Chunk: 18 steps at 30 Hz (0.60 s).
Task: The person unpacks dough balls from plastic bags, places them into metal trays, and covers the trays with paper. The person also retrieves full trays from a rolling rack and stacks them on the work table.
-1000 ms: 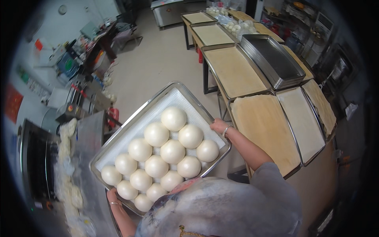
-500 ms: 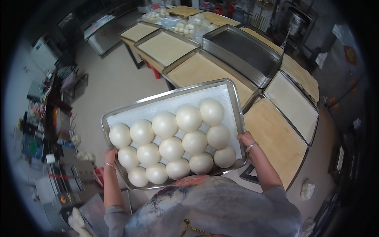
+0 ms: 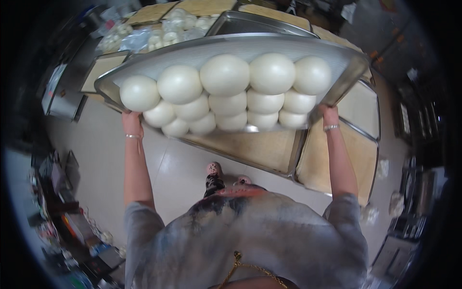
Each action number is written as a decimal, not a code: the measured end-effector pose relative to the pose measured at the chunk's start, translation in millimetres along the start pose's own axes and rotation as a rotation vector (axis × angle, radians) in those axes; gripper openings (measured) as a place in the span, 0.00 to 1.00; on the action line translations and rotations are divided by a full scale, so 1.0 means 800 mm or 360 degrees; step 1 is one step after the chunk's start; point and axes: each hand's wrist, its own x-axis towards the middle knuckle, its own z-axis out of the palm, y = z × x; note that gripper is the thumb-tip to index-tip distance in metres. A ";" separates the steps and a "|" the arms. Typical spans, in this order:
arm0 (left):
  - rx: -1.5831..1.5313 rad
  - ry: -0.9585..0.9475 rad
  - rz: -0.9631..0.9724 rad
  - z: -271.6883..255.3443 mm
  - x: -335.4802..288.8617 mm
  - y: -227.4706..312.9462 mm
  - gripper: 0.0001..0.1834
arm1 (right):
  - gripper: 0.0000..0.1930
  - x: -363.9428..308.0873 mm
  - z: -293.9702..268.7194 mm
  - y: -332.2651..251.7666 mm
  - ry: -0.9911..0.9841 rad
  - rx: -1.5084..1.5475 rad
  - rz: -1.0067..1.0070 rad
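Note:
A metal tray [image 3: 350, 81] with a white lining is held up in front of me, its far edge tilted upward. Several large, smooth white buns [image 3: 225, 75] lie on it in three rows, crowded toward its near side. My left hand [image 3: 132, 124] grips the tray's near left corner. At the right end, my right hand [image 3: 329, 116] is closed around the edge. Fingers of both hands are partly hidden by the tray. Below it, a tray lined with tan cloth [image 3: 255, 150] rests on the table, partly covered from view.
Another tan-lined tray [image 3: 342, 156] and a white-lined tray [image 3: 361, 110] are at the right. Beyond mine stands a dark metal tray [image 3: 260, 25]. Bagged white buns [image 3: 175, 31] sit at the far left of the table. A steel counter [image 3: 65, 91] stands farther left.
The tray of buns has moved up and away from my body, over the table, and its far edge has tilted up. Both arms are stretched farther forward, and my view has turned.

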 end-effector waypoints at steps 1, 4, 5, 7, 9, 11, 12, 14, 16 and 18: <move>-0.0042 -0.0064 0.0046 0.015 0.037 -0.006 0.16 | 0.15 0.008 0.016 0.003 0.0056 0.0273 -0.0099; -0.0194 -0.0460 -0.0034 0.055 0.124 -0.031 0.15 | 0.13 0.056 0.047 0.036 0.0071 0.0826 -0.0248; -0.0166 -0.0697 -0.0132 0.066 0.146 -0.041 0.14 | 0.12 0.070 0.050 0.060 -0.0119 0.0951 -0.0100; -0.0246 -0.0788 -0.0169 0.111 0.204 -0.065 0.15 | 0.26 0.115 0.059 0.100 -0.0143 0.0601 -0.0133; -0.0102 -0.0742 -0.0189 0.149 0.260 -0.083 0.11 | 0.24 0.137 0.053 0.124 0.0039 0.1308 -0.0100; -0.0506 -0.0530 -0.0187 0.166 0.302 -0.091 0.15 | 0.19 0.143 0.045 0.120 0.0383 -0.0170 -0.0491; -0.0441 -0.0666 -0.0098 0.171 0.311 -0.092 0.17 | 0.17 0.141 0.043 0.108 0.0473 -0.0696 -0.0764; -0.0423 -0.0799 -0.0005 0.181 0.323 -0.078 0.21 | 0.16 0.123 0.030 0.062 0.0416 -0.0991 -0.0761; -0.0435 -0.0770 -0.0015 0.200 0.329 -0.041 0.21 | 0.16 0.114 0.027 0.002 0.0454 -0.0284 -0.0428; -0.0270 -0.0863 0.0026 0.230 0.345 0.016 0.18 | 0.17 0.112 0.025 -0.054 0.0637 0.0191 -0.0329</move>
